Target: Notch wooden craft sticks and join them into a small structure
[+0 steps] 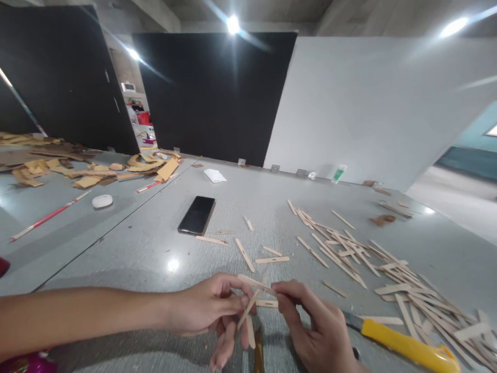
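Note:
My left hand (212,308) pinches a small cluster of wooden craft sticks (252,300) just above the grey table (128,254). My right hand (318,331) grips the same cluster from the right side, thumb and fingers closed on a stick end. The sticks cross each other at angles between the two hands. A yellow utility knife (404,342) lies on the table just right of my right hand, its blade end near my wrist.
Several loose craft sticks (349,254) are scattered to the right and ahead. A black phone (196,214) lies face up in the middle. Cardboard scraps (89,168) cover the far left table, with a white mouse (102,201) and a folded white paper (215,175).

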Action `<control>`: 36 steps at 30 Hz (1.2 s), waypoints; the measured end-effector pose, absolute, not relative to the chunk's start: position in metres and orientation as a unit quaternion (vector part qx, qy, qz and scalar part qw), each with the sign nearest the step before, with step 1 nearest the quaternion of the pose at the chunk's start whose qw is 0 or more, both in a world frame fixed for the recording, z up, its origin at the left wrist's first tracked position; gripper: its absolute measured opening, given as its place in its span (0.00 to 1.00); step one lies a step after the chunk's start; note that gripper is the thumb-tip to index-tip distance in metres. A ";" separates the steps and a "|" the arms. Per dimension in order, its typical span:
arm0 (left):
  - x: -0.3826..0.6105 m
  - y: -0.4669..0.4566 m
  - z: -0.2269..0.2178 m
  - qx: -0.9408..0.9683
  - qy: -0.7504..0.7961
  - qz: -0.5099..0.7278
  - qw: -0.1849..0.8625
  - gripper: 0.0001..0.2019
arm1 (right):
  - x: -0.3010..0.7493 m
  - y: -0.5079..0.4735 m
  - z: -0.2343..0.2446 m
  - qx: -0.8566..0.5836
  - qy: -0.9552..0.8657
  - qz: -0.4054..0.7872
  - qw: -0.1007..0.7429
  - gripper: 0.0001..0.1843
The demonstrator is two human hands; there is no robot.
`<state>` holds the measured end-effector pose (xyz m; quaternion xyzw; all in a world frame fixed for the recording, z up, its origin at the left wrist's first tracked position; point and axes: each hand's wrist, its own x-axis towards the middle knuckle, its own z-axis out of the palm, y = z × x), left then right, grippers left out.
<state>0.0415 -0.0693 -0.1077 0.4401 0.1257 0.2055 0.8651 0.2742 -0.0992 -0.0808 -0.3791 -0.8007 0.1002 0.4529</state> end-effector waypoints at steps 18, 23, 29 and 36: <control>0.043 -0.073 -0.105 0.445 0.187 0.193 0.854 0.16 | 0.268 -0.093 -0.074 -0.413 -0.638 0.558 0.335 0.25; 0.043 -0.072 -0.110 0.429 0.183 0.205 0.860 0.13 | 0.265 -0.094 -0.077 -0.406 -0.639 0.583 0.296 0.27; 0.043 -0.070 -0.112 0.406 0.166 0.207 0.874 0.15 | 0.263 -0.100 -0.088 -0.458 -0.672 0.426 0.396 0.20; 0.041 -0.070 -0.106 0.410 0.167 0.197 0.875 0.15 | 0.281 -0.106 -0.084 -0.277 -0.881 0.043 0.381 0.13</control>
